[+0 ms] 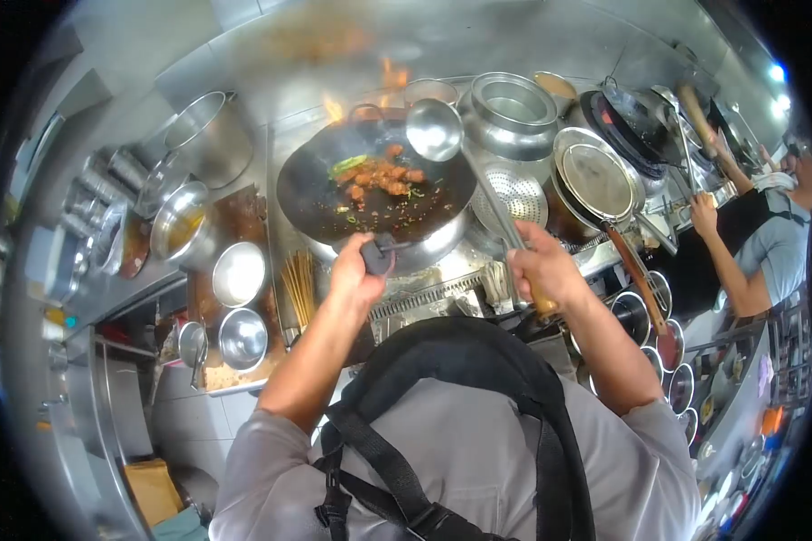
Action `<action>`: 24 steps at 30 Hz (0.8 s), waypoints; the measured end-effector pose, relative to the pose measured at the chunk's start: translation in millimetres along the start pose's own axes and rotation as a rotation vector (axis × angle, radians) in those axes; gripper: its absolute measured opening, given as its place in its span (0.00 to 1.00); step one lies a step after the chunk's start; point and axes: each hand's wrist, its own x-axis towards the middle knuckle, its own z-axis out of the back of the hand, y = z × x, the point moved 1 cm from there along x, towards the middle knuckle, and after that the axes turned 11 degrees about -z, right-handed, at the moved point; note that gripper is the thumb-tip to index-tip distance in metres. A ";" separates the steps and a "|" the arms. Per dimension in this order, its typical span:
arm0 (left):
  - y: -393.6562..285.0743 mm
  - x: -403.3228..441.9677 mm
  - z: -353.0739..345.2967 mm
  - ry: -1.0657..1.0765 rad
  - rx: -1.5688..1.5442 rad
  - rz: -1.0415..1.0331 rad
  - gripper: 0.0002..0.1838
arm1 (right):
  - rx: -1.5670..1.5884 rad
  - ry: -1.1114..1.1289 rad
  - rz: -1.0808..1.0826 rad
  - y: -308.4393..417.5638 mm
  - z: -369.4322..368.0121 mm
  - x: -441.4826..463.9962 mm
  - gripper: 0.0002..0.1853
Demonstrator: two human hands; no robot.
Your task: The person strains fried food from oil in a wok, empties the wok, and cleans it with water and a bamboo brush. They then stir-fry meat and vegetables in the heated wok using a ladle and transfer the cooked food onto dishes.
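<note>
A black wok (307, 194) sits on the burner, tilted, holding browned food pieces (388, 177) with some green bits. My left hand (356, 273) is closed around the wok's dark, thick handle (379, 255) at its near edge. In my right hand (546, 268) is the long handle of a steel ladle (434, 129), its wooden end showing below my fist. The ladle's bowl hangs over the wok's far right rim, apart from the food. Flames (393, 79) rise behind the wok.
Left are a large pot (209, 140), steel bowls (239, 273) and a bundle of thin sticks (299, 288). A perforated pan (512, 198), a lidded pot (514, 104) and a strainer (597, 180) stand right. Another person (740, 243) works at the far right.
</note>
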 end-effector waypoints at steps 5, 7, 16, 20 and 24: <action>24.7 -24.4 55.2 0.099 0.195 -0.379 0.28 | -0.170 -0.109 -0.035 26.3 -0.1 -9.4 0.30; 27.5 -20.0 78.3 0.106 0.369 -0.407 0.31 | -0.113 -0.044 -0.148 31.9 -17.2 -15.9 0.29; -21.7 -93.2 33.7 -0.147 0.126 0.168 0.08 | 1.077 0.719 -0.723 34.5 -66.3 -33.4 0.08; -14.5 -83.6 8.1 -0.112 0.086 0.112 0.09 | 1.161 0.817 -0.537 37.5 -60.1 -33.5 0.16; -15.1 -32.2 2.1 -0.023 -0.107 0.167 0.09 | 1.056 0.820 -0.333 58.0 -53.3 -53.0 0.08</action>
